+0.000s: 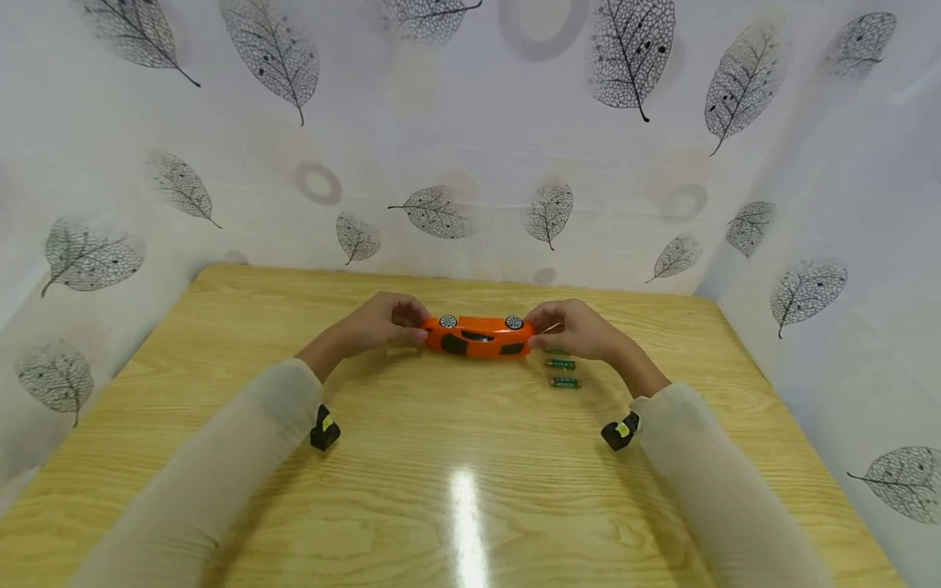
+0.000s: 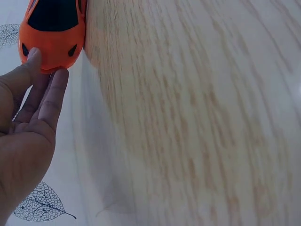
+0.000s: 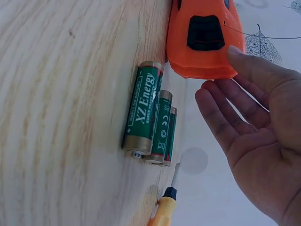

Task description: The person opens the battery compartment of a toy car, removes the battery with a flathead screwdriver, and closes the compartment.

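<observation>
An orange toy car (image 1: pixel 478 338) lies tipped on its side on the table, its wheels toward the back and its roof facing me. My left hand (image 1: pixel 382 320) holds the front end. In the left wrist view the thumb (image 2: pixel 34 59) presses on the hood and the fingers lie under the nose. At the rear end, my right hand (image 1: pixel 581 328) grips the car, its thumb (image 3: pixel 242 59) on the tail beside the dark rear window. Close by the right hand lie three green batteries (image 3: pixel 143 110) in a row.
A screwdriver (image 3: pixel 165 207) with a yellow handle lies past the batteries in the right wrist view. Pale cloth with a leaf print (image 1: pixel 470 139) hangs along the back and sides of the wooden table (image 1: pixel 382 482). Small black devices (image 1: pixel 324 429) sit at both wrists.
</observation>
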The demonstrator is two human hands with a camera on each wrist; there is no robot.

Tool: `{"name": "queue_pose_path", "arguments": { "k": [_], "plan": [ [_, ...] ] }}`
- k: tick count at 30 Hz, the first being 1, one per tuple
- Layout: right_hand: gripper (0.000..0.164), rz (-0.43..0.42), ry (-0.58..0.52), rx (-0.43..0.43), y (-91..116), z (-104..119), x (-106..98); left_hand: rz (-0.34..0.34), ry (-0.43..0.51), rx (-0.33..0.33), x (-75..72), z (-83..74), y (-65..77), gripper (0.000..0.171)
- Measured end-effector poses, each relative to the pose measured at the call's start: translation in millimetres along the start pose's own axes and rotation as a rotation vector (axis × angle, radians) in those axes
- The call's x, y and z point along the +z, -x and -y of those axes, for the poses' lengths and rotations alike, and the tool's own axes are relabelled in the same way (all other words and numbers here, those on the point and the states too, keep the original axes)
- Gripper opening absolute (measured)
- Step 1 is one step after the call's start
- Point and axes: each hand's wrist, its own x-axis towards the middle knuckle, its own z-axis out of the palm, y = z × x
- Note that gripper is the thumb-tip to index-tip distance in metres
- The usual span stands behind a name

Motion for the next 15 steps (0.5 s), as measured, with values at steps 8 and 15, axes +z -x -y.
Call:
{"name": "queue_pose_path", "arguments": {
  "k": [8, 15],
  "plan": [
    [0.032, -0.064, 0.012, 0.015, -1.5, -1.2, 1.2, -0.054, 0.011, -0.032, 1.4, -1.1, -1.9, 0.028],
    [0.030, -0.089, -0.030, 0.049, -0.7, 0.1, 1.4, -0.082, 0.002, -0.050, 1.3, -2.1, -1.8, 0.029]
  ]
}}
